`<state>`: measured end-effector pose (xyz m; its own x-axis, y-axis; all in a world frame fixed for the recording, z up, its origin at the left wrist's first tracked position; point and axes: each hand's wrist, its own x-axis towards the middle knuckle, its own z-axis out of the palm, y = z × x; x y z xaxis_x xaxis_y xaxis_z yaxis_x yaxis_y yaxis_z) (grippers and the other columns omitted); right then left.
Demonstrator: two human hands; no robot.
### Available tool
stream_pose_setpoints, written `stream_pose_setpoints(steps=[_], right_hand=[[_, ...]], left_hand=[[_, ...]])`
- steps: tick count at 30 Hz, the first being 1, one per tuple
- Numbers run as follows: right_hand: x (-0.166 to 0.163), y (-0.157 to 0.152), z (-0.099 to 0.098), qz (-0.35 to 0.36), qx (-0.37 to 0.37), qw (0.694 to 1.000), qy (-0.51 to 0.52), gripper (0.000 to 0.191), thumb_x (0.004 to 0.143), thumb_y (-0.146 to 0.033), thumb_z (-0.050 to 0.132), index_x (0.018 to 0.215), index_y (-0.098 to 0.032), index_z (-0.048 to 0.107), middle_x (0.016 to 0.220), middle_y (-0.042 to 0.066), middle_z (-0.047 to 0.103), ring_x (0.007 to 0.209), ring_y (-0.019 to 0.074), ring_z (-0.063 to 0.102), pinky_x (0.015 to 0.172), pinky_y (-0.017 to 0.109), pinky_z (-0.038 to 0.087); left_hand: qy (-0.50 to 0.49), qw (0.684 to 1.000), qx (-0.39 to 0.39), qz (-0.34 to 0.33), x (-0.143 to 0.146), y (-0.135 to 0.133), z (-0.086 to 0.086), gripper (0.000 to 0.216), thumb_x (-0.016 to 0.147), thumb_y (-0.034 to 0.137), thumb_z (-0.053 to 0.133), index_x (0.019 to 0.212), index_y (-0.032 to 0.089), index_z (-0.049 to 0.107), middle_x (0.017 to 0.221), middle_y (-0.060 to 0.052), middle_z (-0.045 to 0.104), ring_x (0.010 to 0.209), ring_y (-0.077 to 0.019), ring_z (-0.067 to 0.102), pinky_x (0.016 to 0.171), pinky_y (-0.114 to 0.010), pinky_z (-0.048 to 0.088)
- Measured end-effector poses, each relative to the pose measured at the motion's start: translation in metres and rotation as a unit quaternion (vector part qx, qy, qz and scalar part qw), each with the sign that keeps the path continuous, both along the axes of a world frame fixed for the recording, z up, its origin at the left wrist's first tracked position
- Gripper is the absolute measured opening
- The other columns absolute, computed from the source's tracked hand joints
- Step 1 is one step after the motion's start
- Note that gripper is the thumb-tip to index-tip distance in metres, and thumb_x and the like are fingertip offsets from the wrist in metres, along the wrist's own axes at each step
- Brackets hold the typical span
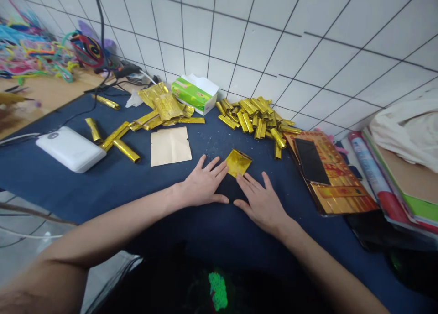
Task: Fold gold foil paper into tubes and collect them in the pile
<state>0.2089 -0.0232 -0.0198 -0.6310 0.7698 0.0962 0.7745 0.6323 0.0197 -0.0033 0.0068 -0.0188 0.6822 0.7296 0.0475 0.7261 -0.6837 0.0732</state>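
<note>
A small square of gold foil paper [238,162] lies on the dark blue table cloth [137,181] in front of me. My left hand [204,184] lies flat, fingers spread, its fingertips touching the foil's left edge. Just right of it, my right hand [260,202] also rests flat and open, fingertips at the foil's lower edge. Neither hand holds anything. A heap of rolled gold foil pieces [257,117] sits beyond the foil. A plain tan paper sheet [170,146] lies to the left.
More gold rolls [116,140] and foil sheets [164,106] lie at the back left, near a white power bank [70,149] and a green tissue box [194,94]. A phone [310,160] rests on a printed paper stack [337,186]. Books [397,186] lie right. The tiled wall stands behind.
</note>
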Motion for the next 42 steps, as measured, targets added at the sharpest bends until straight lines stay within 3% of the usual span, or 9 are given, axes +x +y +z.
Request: stream_pose_setpoints(steps=[5, 10, 14, 19, 29, 33, 35, 38, 42], right_hand=[[0.014, 0.022, 0.002, -0.034, 0.011, 0.999, -0.037, 0.049, 0.091, -0.046, 0.027, 0.128, -0.019, 0.043, 0.134, 0.007, 0.045, 0.125, 0.03, 0.037, 0.099, 0.064, 0.016], [0.014, 0.036, 0.002, -0.052, 0.026, 0.998, -0.039, 0.05, 0.091, -0.048, 0.025, 0.127, -0.02, 0.046, 0.134, 0.007, 0.045, 0.126, 0.0305, 0.035, 0.099, 0.065, 0.015], [-0.002, 0.027, 0.01, -0.057, 0.033, 0.998, -0.021, 0.058, 0.09, -0.051, 0.024, 0.125, -0.013, 0.047, 0.133, 0.013, 0.045, 0.127, 0.0308, 0.034, 0.101, 0.063, 0.014], [-0.022, 0.013, 0.009, 0.018, -0.036, 0.999, 0.011, 0.064, 0.089, -0.054, 0.021, 0.131, -0.009, 0.039, 0.137, 0.014, 0.04, 0.127, 0.0234, 0.036, 0.106, 0.053, 0.018], [-0.004, 0.026, -0.004, -0.035, 0.0, 0.999, 0.009, 0.055, 0.091, -0.048, 0.025, 0.126, -0.01, 0.046, 0.132, 0.014, 0.046, 0.125, 0.0245, 0.038, 0.105, 0.055, 0.015], [-0.01, 0.023, 0.0, -0.039, -0.005, 0.999, 0.002, 0.054, 0.091, -0.047, 0.025, 0.125, -0.011, 0.046, 0.133, 0.014, 0.045, 0.125, 0.0253, 0.039, 0.104, 0.058, 0.016], [-0.011, 0.023, 0.001, -0.04, -0.009, 0.999, 0.0, 0.053, 0.091, -0.047, 0.025, 0.125, -0.012, 0.046, 0.133, 0.014, 0.045, 0.124, 0.0259, 0.04, 0.102, 0.059, 0.017], [-0.01, 0.025, 0.001, -0.035, -0.003, 0.999, 0.001, 0.054, 0.09, -0.049, 0.025, 0.125, -0.014, 0.047, 0.133, 0.013, 0.045, 0.124, 0.0263, 0.04, 0.102, 0.06, 0.016], [-0.005, 0.028, -0.001, -0.022, 0.013, 1.0, 0.008, 0.05, 0.091, -0.047, 0.026, 0.124, -0.016, 0.048, 0.132, 0.011, 0.047, 0.123, 0.0258, 0.041, 0.102, 0.059, 0.015]], left_hand=[[-0.013, 0.999, 0.03, -0.03, 0.004, -0.011, 0.008, 0.081, 0.074, 0.071, 0.034, 0.126, 0.01, 0.044, 0.128, -0.015, 0.048, 0.125, -0.0303, 0.033, 0.105, -0.053, 0.008], [-0.033, 0.999, 0.016, -0.041, 0.009, -0.014, 0.008, 0.077, 0.075, 0.07, 0.034, 0.124, 0.011, 0.046, 0.125, -0.015, 0.051, 0.121, -0.0274, 0.038, 0.106, -0.049, 0.013], [-0.036, 0.999, 0.015, -0.037, 0.009, -0.013, 0.006, 0.079, 0.075, 0.07, 0.034, 0.124, 0.009, 0.045, 0.125, -0.016, 0.049, 0.126, -0.0279, 0.032, 0.106, -0.05, 0.012], [-0.046, 0.998, 0.003, -0.041, 0.008, -0.014, 0.005, 0.08, 0.076, 0.068, 0.036, 0.127, 0.008, 0.04, 0.128, -0.017, 0.047, 0.126, -0.0268, 0.033, 0.106, -0.05, 0.011], [-0.057, 0.997, 0.006, -0.043, 0.008, -0.012, 0.006, 0.071, 0.076, 0.065, 0.042, 0.12, 0.009, 0.045, 0.123, -0.016, 0.051, 0.121, -0.0278, 0.04, 0.105, -0.052, 0.017], [-0.121, 0.993, 0.007, -0.001, 0.01, -0.003, 0.012, 0.054, 0.08, 0.055, 0.045, 0.11, 0.01, 0.051, 0.11, -0.014, 0.057, 0.108, -0.0246, 0.052, 0.101, -0.044, 0.03], [-0.171, 0.984, 0.035, 0.045, 0.01, 0.005, 0.015, 0.055, 0.081, 0.049, 0.049, 0.116, 0.006, 0.046, 0.119, -0.019, 0.051, 0.115, -0.0262, 0.046, 0.099, -0.04, 0.033], [-0.184, 0.978, 0.049, 0.087, 0.008, 0.018, 0.015, 0.073, 0.079, 0.047, 0.052, 0.131, 0.002, 0.029, 0.137, -0.024, 0.032, 0.129, -0.03, 0.029, 0.102, -0.044, 0.029], [-0.104, 0.992, -0.036, 0.056, 0.004, 0.027, 0.007, 0.068, 0.081, 0.053, 0.046, 0.13, 0.007, 0.034, 0.136, -0.017, 0.04, 0.128, -0.0268, 0.032, 0.104, -0.046, 0.024]])
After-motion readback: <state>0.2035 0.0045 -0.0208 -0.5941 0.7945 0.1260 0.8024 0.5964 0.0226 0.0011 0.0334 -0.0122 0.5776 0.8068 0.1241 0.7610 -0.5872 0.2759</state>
